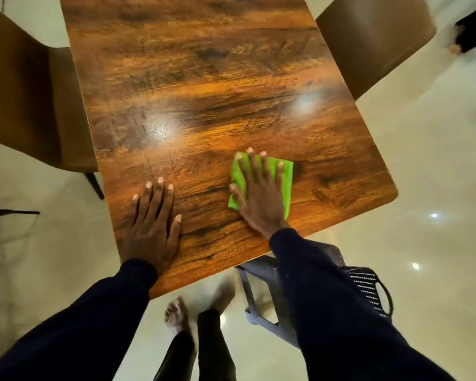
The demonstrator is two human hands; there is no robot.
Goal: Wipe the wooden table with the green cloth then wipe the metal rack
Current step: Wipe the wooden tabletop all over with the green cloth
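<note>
**Flat palm on the cloth, near corner of the table**

Head view: the green cloth lies folded into a small pad on the wooden table, close to the near right corner. The right hand covers most of it. The cloth looks thin, soft and light. It would likely bunch or slide out if pushed from one edge, so the best hold is a flat palm over its middle with the fingers reaching toward the far edge, and that is how the hand sits. The glossy tabletop should let it glide easily.

The right fingers are straight and fanned wide, pressing down rather than gripping, and the wrist is low. The left hand rests palm-down on bare wood near the front edge, well apart from the cloth. Its fingers are straight and slightly spread and hold nothing; it appears to serve as a brace. Both dark-sleeved forearms reach forward over the table edge.

A brown chair stands on each side, and a grey stool stands below the right arm. No metal rack can be made out.
</note>
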